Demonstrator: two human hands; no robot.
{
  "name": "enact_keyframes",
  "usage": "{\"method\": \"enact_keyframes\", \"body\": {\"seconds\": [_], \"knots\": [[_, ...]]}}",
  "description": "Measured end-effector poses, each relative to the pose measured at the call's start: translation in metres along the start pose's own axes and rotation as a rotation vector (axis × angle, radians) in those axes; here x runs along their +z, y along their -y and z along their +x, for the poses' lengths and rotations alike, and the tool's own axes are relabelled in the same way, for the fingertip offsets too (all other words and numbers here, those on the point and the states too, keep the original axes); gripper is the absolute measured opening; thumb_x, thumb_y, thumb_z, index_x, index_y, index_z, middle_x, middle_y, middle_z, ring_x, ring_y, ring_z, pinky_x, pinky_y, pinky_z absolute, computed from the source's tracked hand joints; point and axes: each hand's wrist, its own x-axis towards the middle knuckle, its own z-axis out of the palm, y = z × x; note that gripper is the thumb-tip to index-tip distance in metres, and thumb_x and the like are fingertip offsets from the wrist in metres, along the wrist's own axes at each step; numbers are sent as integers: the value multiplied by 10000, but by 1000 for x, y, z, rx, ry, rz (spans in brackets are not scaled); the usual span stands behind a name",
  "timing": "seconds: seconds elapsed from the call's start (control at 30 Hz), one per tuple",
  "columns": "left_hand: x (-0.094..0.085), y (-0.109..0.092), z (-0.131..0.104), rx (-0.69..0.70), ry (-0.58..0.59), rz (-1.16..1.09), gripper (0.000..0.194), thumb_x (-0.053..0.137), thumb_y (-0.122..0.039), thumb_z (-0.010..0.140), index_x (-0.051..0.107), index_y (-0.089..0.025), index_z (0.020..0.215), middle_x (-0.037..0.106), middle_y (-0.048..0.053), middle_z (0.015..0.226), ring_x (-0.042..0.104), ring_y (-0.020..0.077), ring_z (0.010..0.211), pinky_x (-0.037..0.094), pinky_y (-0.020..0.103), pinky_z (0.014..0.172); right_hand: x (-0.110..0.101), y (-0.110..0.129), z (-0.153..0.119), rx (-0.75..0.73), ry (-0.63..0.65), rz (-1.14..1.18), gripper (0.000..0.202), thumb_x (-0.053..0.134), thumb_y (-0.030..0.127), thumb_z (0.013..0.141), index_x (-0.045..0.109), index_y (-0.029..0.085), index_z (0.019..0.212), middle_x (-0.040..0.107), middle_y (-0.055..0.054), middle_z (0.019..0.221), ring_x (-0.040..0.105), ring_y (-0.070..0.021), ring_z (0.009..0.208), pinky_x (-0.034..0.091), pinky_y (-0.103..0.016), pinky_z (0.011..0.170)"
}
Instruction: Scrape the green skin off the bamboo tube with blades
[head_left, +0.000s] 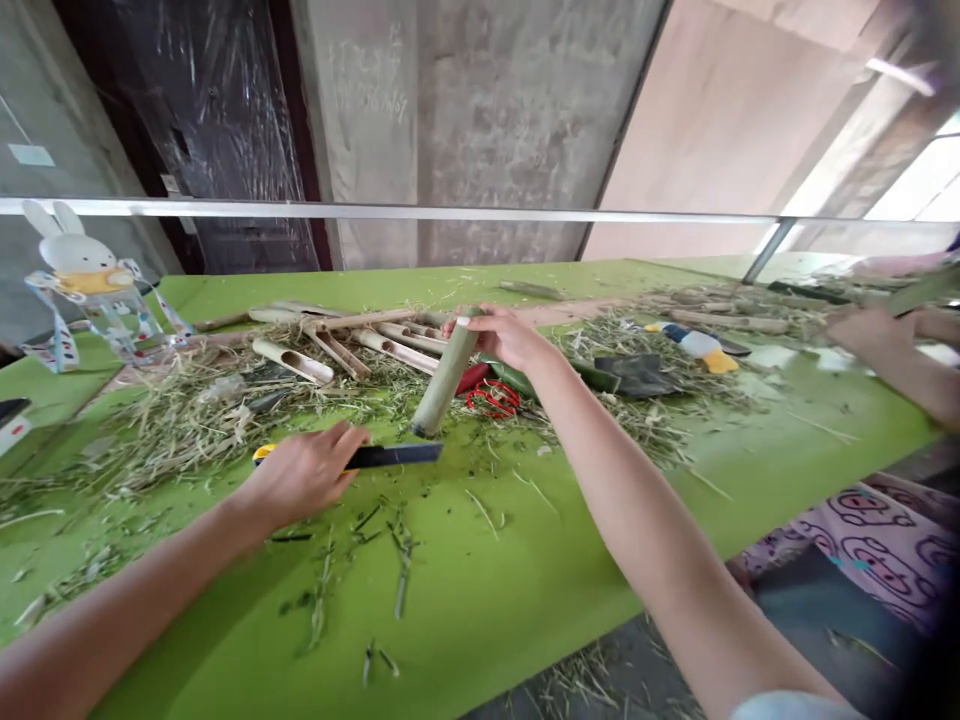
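Note:
My left hand [311, 468] is closed around a utility knife [394, 455] with a yellow end and a dark blade, held low over the green table [465, 590]. The blade points right, just below the foot of a bamboo tube [446, 380]. My right hand [504, 335] grips that tube near its upper end and keeps it tilted, its lower end leaning to the left. Behind the tube lie split bamboo pieces [294, 362], a red cord [493, 398] and a dark green object [510, 378] on plant shreds.
A rabbit-shaped bottle [82, 270] with a patterned strap stands at the far left. Heaps of dry shreds [165, 430] cover the table's middle. A yellow-and-white item [701, 345] lies right of centre. At the right edge, another person's hand [874, 335] shows. A metal rail [450, 212] crosses behind.

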Motion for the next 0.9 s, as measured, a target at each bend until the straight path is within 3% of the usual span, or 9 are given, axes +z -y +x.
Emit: {"method": "enact_keyframes", "body": {"seconds": [0.13,0.23,0.33,0.47,0.57,0.7,0.77,0.83,0.9], "knots": [[2,1,-6,306,-96,145,267,481,-149,758,548,-169,1016,622,80,864,603,173,636,479,277,530,-30,10,-17,103,-96,-274,360,702,261,636,530,200,946,620,-47,896,608,-160,745,503,-340,712],[2,12,-11,371,-230,197,191,495,-236,795,558,-165,961,630,70,776,595,180,591,462,276,482,-48,17,-51,217,37,-583,313,636,341,715,538,173,959,605,-61,908,585,-112,628,492,-298,615],[1,24,-17,194,-253,98,237,454,-366,834,545,-177,943,645,55,740,568,157,489,404,251,409,-51,8,-99,249,-108,-919,334,605,451,723,574,175,908,577,-19,670,492,-87,483,396,-233,432],[-3,28,-24,-198,-114,-137,293,427,-412,820,470,-216,1034,607,-8,653,503,137,377,339,243,366,-29,-19,-158,-72,-253,-1154,303,495,478,801,570,185,796,551,11,526,394,-69,344,291,-214,329],[-6,26,-21,-307,-144,-333,294,451,-425,778,421,-266,1023,588,-7,713,560,167,469,389,266,415,3,-34,-182,-264,-271,-1364,259,500,407,818,558,162,756,581,-17,548,504,-97,413,376,-223,381],[-22,18,0,-329,-294,-450,286,496,-421,723,393,-279,949,558,9,791,580,187,576,424,298,480,48,-36,-178,-193,-253,-1541,317,420,373,866,600,120,801,613,-80,649,548,-124,463,444,-249,395],[-37,9,17,-334,-314,-498,268,533,-389,711,417,-258,915,558,15,795,563,173,597,424,299,504,65,-28,-165,-179,-176,-1581,408,510,489,795,625,110,889,624,-159,892,629,-253,761,536,-398,621],[-53,-4,36,-348,-332,-588,293,552,-398,711,447,-227,924,563,29,806,549,162,623,422,292,505,76,-15,-146,-201,-89,-1454,666,553,556,733,507,73,1190,495,-227,1210,496,-362,1111,466,-504,858],[-68,-19,55,-319,-358,-717,309,519,-401,738,474,-197,965,549,15,758,537,149,624,432,287,520,81,-2,-120,-188,46,-1178,788,567,555,720,357,96,1324,398,-217,1320,427,-336,1194,427,-480,932]]}}
